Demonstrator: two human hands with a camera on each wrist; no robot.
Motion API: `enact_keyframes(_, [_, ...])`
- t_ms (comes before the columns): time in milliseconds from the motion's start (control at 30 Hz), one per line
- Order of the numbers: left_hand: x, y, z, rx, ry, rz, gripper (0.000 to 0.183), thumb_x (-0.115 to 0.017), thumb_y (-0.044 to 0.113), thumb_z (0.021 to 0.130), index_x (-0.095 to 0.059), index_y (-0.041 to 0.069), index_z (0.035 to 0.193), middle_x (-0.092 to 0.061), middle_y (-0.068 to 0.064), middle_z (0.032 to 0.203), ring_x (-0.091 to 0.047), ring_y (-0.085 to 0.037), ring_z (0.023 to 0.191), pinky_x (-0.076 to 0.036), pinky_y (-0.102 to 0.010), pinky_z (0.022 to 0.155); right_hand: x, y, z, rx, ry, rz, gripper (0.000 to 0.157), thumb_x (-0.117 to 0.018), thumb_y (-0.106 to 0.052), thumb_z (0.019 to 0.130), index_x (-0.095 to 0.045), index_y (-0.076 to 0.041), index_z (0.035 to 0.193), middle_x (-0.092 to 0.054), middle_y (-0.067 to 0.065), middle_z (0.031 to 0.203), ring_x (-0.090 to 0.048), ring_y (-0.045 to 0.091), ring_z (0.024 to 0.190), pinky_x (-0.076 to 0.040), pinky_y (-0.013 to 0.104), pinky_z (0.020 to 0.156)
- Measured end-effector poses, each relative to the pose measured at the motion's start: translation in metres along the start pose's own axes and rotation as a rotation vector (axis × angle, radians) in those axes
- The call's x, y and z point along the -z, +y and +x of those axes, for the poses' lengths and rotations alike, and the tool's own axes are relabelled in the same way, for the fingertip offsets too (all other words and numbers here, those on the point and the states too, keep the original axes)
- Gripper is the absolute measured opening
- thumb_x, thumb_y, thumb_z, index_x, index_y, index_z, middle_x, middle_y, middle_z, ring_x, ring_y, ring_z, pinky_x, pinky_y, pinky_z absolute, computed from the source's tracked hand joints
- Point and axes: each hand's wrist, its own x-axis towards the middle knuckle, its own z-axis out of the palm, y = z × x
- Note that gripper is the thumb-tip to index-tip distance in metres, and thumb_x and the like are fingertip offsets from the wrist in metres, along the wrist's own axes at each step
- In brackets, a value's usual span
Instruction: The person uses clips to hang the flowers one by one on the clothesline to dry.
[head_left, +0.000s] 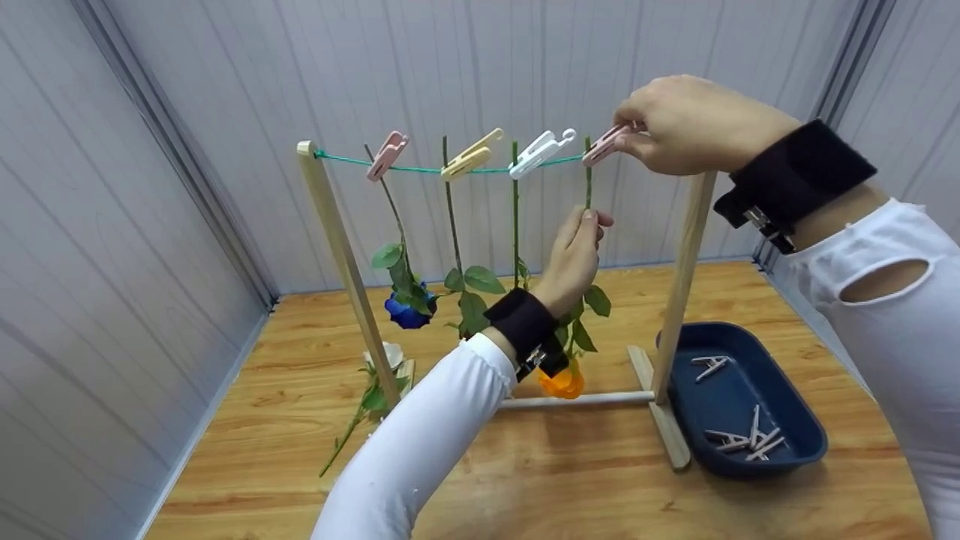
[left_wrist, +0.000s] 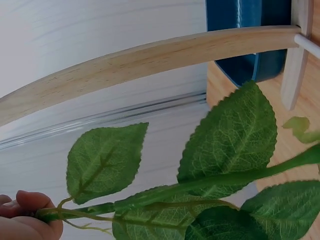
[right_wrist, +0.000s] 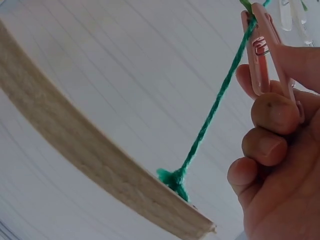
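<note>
In the head view my left hand [head_left: 571, 259] pinches the stem of an upside-down orange rose [head_left: 562, 380]. The left wrist view shows its green stem [left_wrist: 175, 191] and leaves beyond the fingertips. Higher up, my right hand [head_left: 694, 124] grips a pink clothespin [head_left: 604, 145] between thumb and fingers. This clothespin's tip is at the green string [right_wrist: 217, 102] and the top of the rose's stem. Along the string to the left, a white clothespin [head_left: 540, 155], a yellow clothespin [head_left: 471, 156] and another pink clothespin [head_left: 387, 156] each hold a stem. A blue rose [head_left: 409, 307] hangs head down at the left.
Wooden posts [head_left: 341, 255] on feet carry the string, with a white bar [head_left: 592, 400] low between them. A dark blue basin [head_left: 814, 442] at the right holds several clothespins [head_left: 750, 437]. On the wooden table [head_left: 247, 480], a white rose [head_left: 391, 354] lies by the left post.
</note>
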Motion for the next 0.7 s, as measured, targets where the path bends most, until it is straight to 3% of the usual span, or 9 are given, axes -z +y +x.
enact_keyframes(233, [-0.001,0.000,-0.001,-0.001,0.019,-0.010,0.037,-0.026,0.017,0.121,-0.057,-0.001,0.119,-0.042,-0.003,0.105,-0.042,-0.014,0.099,-0.035,-0.025,0.088,0.001,0.001,-0.002,0.006,0.005,-0.022,0.036,-0.055,-0.025,0.113,-0.074,0.004,0.121,-0.074,0.023,0.112,-0.065,0.037,0.098,-0.053,0.057,0.089])
enact_keyframes(433, [-0.002,0.002,0.000,-0.037,0.002,-0.087,0.038,-0.026,0.013,0.120,-0.058,-0.007,0.122,-0.047,-0.001,0.094,-0.044,-0.012,0.081,-0.039,-0.021,0.077,0.001,0.002,-0.011,-0.024,0.073,0.056,0.042,-0.059,-0.028,0.112,-0.066,0.004,0.139,-0.071,0.029,0.129,-0.068,0.046,0.113,-0.057,0.063,0.094])
enact_keyframes(500, [-0.002,0.003,0.000,-0.045,0.002,-0.101,0.038,-0.027,0.012,0.120,-0.059,-0.009,0.126,-0.053,-0.002,0.094,-0.049,-0.012,0.081,-0.043,-0.021,0.076,0.000,0.003,-0.015,-0.032,0.104,0.069,0.045,-0.062,-0.027,0.111,-0.062,0.003,0.144,-0.069,0.030,0.127,-0.067,0.047,0.112,-0.057,0.062,0.091])
enact_keyframes(600, [-0.001,0.003,-0.001,-0.041,0.021,-0.074,0.036,-0.030,0.013,0.120,-0.057,-0.006,0.136,-0.063,-0.010,0.106,-0.060,-0.016,0.095,-0.050,-0.023,0.087,-0.002,0.003,-0.021,-0.035,0.166,0.057,0.050,-0.066,-0.026,0.109,-0.058,0.002,0.150,-0.066,0.025,0.111,-0.063,0.039,0.095,-0.055,0.049,0.078])
enact_keyframes(700, [0.002,0.005,-0.007,-0.035,0.043,-0.011,0.036,-0.037,0.014,0.118,-0.049,-0.001,0.149,-0.065,-0.017,0.131,-0.064,-0.024,0.118,-0.052,-0.030,0.104,-0.005,0.002,-0.026,-0.013,0.264,0.041,0.050,-0.069,-0.024,0.107,-0.059,0.003,0.148,-0.056,0.013,0.091,-0.048,0.024,0.078,-0.041,0.032,0.068])
